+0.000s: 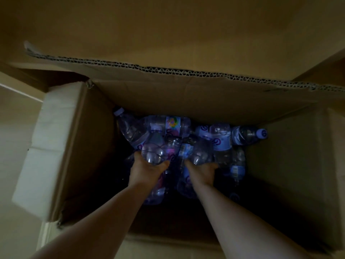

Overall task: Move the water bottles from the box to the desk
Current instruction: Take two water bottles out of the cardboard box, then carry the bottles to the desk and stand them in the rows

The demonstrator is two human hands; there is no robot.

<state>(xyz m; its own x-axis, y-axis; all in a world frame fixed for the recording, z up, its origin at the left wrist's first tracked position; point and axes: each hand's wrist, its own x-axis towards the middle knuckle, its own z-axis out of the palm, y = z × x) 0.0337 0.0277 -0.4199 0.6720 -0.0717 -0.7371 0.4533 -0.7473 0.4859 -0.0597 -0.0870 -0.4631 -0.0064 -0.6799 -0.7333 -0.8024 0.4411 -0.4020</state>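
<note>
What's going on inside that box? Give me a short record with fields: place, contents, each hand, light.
place: inside a large open cardboard box, flaps up
contents: a heap of clear plastic water bottles with pale purple caps, lying on their sides along the far wall
left hand: the left hand grips the base of one bottle
right hand: the right hand grips the base of another bottle
desk: not in view
light: dim, labels too dark to read
</note>
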